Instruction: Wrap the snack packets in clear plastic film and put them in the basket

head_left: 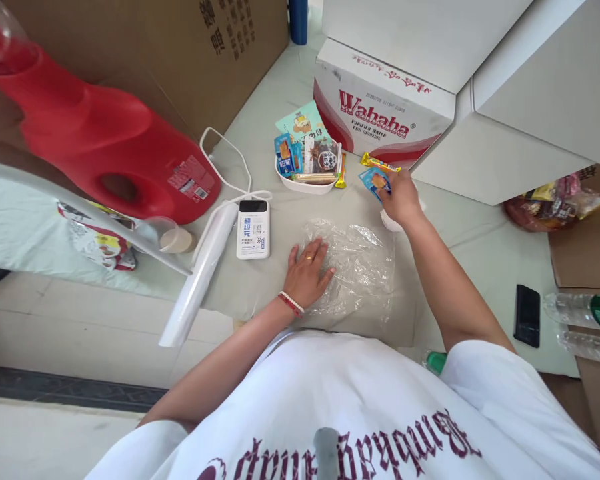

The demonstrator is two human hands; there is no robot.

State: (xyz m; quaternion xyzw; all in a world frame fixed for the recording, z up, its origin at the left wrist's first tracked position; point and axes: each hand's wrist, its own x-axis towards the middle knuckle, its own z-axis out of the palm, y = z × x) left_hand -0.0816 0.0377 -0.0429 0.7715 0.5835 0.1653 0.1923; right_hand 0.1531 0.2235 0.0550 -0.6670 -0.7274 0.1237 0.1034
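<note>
My left hand [307, 272] lies flat with fingers apart on the left part of a clear plastic sheet [363, 267], which is crinkled over the table cover. On the right, my right hand [401, 200] pinches a small blue snack packet [375, 180]. A yellow snack stick [380, 162] lies just beyond that packet. Under and beside my right wrist, a white object [391, 221] is partly hidden, and I cannot make out what it is. Farther back, a white basket [307, 185] holds several snack packets [325, 157]. Another yellow wrapper [341, 171] rests against its right side.
A Wahaha carton [380, 107] stands behind, with white boxes [520, 140] to its right. At left are a red jug [115, 147], a power bank [253, 230] with a cable, and a plastic film roll [200, 273]. A phone [527, 315] and bottles [580, 310] lie at right.
</note>
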